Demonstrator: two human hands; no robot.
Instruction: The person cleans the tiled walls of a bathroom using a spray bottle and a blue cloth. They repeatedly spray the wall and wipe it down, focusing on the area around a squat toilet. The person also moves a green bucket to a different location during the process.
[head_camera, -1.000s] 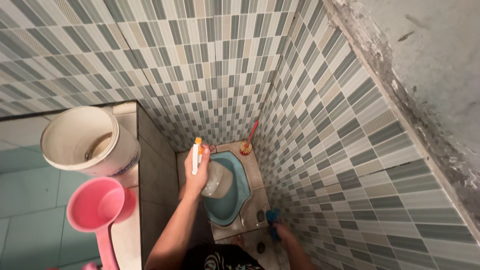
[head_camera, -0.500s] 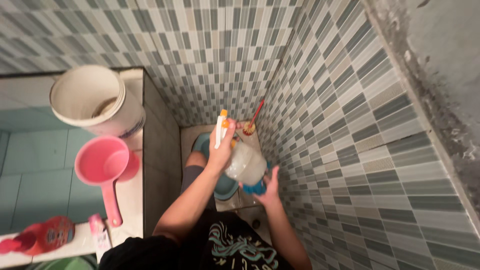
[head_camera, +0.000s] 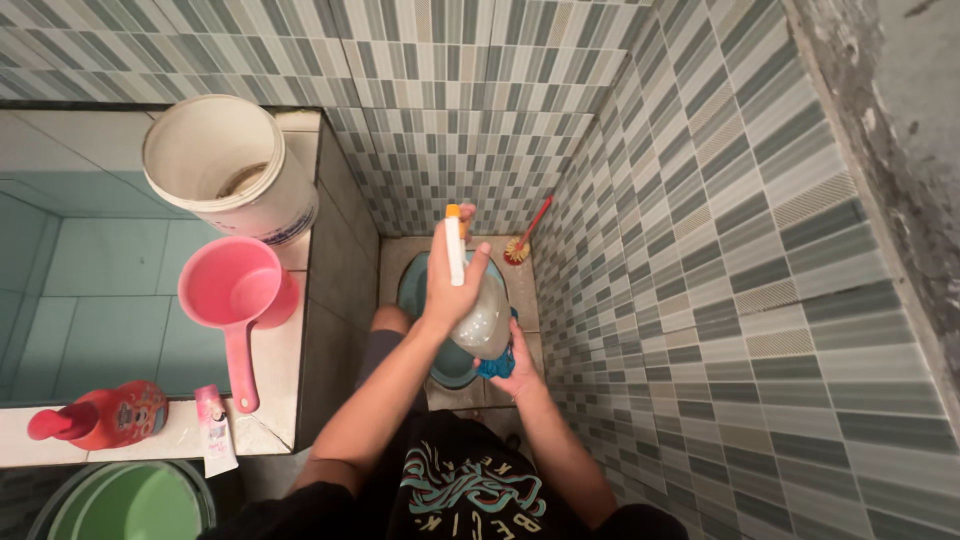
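We are standing over the blue toilet (head_camera: 440, 365), left hand (head_camera: 447, 285) wrapping the spray bottle (head_camera: 480, 318) above it, right hand (head_camera: 515, 358) gripping a blue cloth (head_camera: 494, 367) underneath. A wet grip could be letting the bottle slip into the bowl.

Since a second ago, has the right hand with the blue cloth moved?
Yes. The right hand has come up from the floor beside the squat toilet to the spray bottle.
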